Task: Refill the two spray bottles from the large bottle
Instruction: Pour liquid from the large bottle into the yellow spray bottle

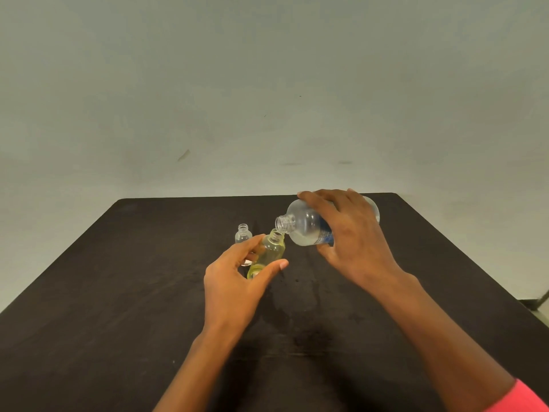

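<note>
Clear bottle (243, 234) partly behind left hand (234, 282)

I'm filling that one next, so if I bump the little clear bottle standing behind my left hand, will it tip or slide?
Probably tips easily: the small clear bottle stands upright, narrow, and seems mostly empty, likely light. Its neck is uncapped, so anything inside could spill. The dark table shows what look like wet streaks, so it might slide.

Light is soft, even and dim, giving the wall (267, 84) a grey-green cast. The dark desk (89, 292) swallows shadows; only a dull sheen shows nearer than the right hand (350, 239). Small glints sit on the large bottle (303, 224) it holds. Wide-angle bowing bends the desk's edges; detail is slightly soft.
</note>
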Action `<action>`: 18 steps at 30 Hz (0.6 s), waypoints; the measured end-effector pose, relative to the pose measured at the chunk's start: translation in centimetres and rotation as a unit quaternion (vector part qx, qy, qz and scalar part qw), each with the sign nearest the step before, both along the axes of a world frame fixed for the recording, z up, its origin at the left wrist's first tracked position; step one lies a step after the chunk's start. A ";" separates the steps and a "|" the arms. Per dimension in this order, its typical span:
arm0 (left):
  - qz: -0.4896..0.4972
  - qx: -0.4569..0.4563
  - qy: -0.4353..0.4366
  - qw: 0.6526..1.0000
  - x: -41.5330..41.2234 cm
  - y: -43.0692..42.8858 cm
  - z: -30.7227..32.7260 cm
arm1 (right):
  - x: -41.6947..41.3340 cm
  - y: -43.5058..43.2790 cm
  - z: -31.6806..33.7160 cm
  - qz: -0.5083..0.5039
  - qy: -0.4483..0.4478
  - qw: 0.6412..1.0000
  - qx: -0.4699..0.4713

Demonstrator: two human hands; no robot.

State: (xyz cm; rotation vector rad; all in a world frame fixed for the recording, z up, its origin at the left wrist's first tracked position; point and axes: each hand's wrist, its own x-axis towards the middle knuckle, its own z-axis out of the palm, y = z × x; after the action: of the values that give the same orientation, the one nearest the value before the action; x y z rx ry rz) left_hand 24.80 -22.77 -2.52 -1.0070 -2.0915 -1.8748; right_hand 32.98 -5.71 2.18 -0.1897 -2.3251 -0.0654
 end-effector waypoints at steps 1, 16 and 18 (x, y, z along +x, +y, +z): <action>0.000 0.000 -0.001 1.000 0.0 0.0 0.0 | 0.0 0.0 0.0 -0.001 -0.001 1.000 0.002; 0.010 0.011 0.010 1.000 -0.2 0.0 0.2 | 0.5 0.4 0.3 -0.007 -0.010 1.000 0.010; 0.011 0.012 0.010 1.000 -0.3 0.0 0.2 | 0.5 0.5 0.3 -0.005 -0.012 1.000 0.008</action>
State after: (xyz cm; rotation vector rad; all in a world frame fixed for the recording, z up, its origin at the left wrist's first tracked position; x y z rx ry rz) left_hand 24.55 -22.80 -2.34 -0.9883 -2.0568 -1.8673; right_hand 33.48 -5.23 2.46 -0.1932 -2.3459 -0.0926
